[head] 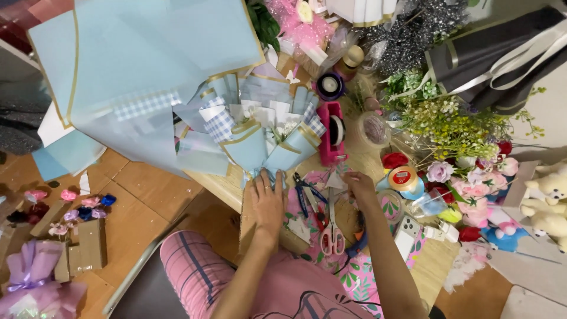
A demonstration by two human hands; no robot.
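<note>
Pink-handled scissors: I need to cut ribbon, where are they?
In the head view, the pink-handled scissors lie on the table between the left hand and right hand.

Between the left hand (pixel 269 204) and the right hand (pixel 359 184), pliers (pixel 304 192) and scissors (pixel 332 227) block the way; the tape dispenser (pixel 332 133) stands just behind.

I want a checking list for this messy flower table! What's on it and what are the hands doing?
Surface: wooden table, crowded.
Job's things: light blue paper bouquet, its base under the left hand.
Clutter: scissors, pliers, pink tape dispenser, phone, tape rolls, artificial flowers, teddy bear.
Grippers: left hand flat and open on the bouquet; right hand reaching among the tools, grip unclear.
Cables: nothing seen.
Surroundings: wooden floor, small flowers, purple bouquet.
</note>
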